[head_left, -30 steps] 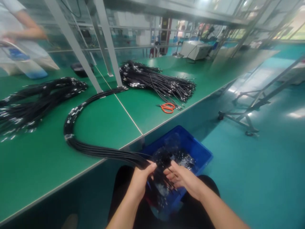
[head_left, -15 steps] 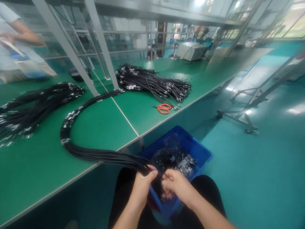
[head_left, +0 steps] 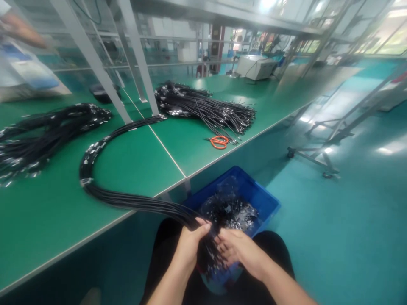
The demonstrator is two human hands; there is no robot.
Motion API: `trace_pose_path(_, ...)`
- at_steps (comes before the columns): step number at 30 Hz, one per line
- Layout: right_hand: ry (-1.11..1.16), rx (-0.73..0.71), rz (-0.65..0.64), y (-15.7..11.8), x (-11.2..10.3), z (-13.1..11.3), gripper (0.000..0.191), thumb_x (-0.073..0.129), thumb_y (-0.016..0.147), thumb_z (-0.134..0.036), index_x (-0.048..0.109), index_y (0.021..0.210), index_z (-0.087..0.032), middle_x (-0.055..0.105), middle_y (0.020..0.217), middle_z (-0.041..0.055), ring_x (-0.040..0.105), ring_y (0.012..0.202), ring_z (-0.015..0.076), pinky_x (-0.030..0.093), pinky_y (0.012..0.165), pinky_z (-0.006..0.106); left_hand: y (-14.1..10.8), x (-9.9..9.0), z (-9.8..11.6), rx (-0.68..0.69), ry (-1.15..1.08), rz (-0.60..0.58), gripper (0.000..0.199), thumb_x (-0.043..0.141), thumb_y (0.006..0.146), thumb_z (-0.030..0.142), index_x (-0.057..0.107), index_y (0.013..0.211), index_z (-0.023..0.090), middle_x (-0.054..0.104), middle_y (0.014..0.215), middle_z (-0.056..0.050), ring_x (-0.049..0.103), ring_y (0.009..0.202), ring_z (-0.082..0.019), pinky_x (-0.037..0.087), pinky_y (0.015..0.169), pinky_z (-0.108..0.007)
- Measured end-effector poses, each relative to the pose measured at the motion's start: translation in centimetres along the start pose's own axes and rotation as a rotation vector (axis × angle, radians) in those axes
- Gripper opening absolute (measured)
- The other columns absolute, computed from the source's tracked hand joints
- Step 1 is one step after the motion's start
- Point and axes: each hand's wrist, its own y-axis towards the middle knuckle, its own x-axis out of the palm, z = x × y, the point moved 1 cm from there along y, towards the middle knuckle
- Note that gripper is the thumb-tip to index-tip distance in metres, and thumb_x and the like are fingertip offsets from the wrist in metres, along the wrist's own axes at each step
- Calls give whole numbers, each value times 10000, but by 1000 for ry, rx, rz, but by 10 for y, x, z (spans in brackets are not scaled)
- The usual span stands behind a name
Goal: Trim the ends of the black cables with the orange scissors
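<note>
A long bundle of black cables point(head_left: 127, 200) curves over the green table and hangs off its front edge toward my lap. My left hand point(head_left: 192, 240) is wrapped round the bundle near its loose ends. Beside those ends is my right hand point(head_left: 239, 250), its fingers loosely extended and apart, palm toward the cables; whether it touches them is hard to make out. Below and beyond both hands stands a blue bin point(head_left: 265, 199) with clear plastic and small dark and shiny pieces inside.
Orange-handled scissors point(head_left: 219, 142) lie near the table edge, by a large heap of black cables point(head_left: 203, 106). Another cable pile point(head_left: 54, 131) lies at left. Metal posts point(head_left: 140, 59) rise from the green table point(head_left: 127, 165). A co-worker's arm point(head_left: 23, 29) shows at upper left.
My right hand's fingers have gone from pinched at the cable ends to opened out beside them. My left hand keeps its grip. The co-worker's arm has moved up and left in view.
</note>
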Motion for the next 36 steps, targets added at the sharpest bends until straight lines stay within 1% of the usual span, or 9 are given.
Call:
trace_pose_path(2, -38, -12, -2, -4, -4, -3, 355, 537, 756, -520, 586, 713, -171, 598, 612, -3, 589, 544, 148, 457, 515, 269, 1, 0, 1, 1, 5, 0, 109, 770, 536, 191, 685, 591, 153, 702, 696, -40, 608, 670, -189, 459, 660, -291)
trace_pose_path(4, -101, -51, 8, -7, -4, -6, 239, 623, 685, -406, 583, 620, -180, 575, 567, -18, 559, 543, 149, 435, 514, 264, 2, 1, 1, 12, 3, 4, 113, 771, 533, 199, 688, 592, 151, 704, 705, -42, 599, 664, -181, 453, 652, -284)
trace_pose_path(9, -232, -150, 109, -16, -6, -3, 229, 541, 732, -262, 508, 512, -210, 513, 485, -46, 471, 492, 121, 357, 516, 255, 7, 2, 1, 44, 8, 27, 122, 770, 527, 199, 662, 546, 147, 664, 609, -20, 571, 591, -159, 428, 602, -267)
trace_pose_path(14, -243, -83, 50, -23, -19, 9, 189, 474, 737, -322, 549, 612, -202, 588, 522, -16, 423, 366, 101, 267, 406, 242, 14, -2, 5, 60, 14, 88, 142, 774, 520, 197, 642, 548, 152, 653, 589, -4, 571, 580, -157, 408, 588, -260)
trace_pose_path(17, -235, -92, 49, -21, -13, 8, 206, 411, 774, -334, 527, 660, -208, 582, 555, -18, 387, 377, 97, 246, 407, 240, 15, -1, 7, 59, 22, 102, 145, 771, 527, 194, 635, 549, 151, 651, 587, -1, 557, 561, -149, 392, 574, -257)
trace_pose_path(22, -292, -180, 40, -21, 2, 0, 261, 550, 745, -303, 466, 517, -208, 482, 545, -35, 416, 548, 127, 290, 535, 264, 13, -1, 8, 69, 40, 105, 130, 756, 530, 182, 630, 514, 154, 646, 568, -1, 556, 579, -156, 406, 593, -264)
trace_pose_path(26, -217, -103, -112, -26, -8, 3, 268, 529, 744, -352, 484, 523, -207, 460, 465, -41, 393, 446, 114, 246, 460, 254, 14, -1, 10, 60, 35, 101, 142, 764, 503, 186, 627, 492, 153, 636, 547, -1, 552, 567, -155, 405, 585, -262)
trace_pose_path(31, -94, -107, -50, -21, -12, 10, 226, 512, 747, -427, 483, 679, -213, 465, 563, -55, 309, 466, 92, 198, 461, 238, 10, 3, 14, 35, 18, 98, 141, 760, 502, 200, 629, 500, 149, 648, 581, -10, 558, 566, -151, 404, 574, -258)
trace_pose_path(36, -79, -101, -104, -12, 4, 10, 228, 603, 684, -393, 486, 632, -204, 464, 543, -55, 343, 471, 92, 230, 468, 239, 9, 3, 14, 44, 28, 104, 133, 753, 508, 194, 626, 506, 155, 650, 588, -4, 558, 570, -145, 409, 583, -255)
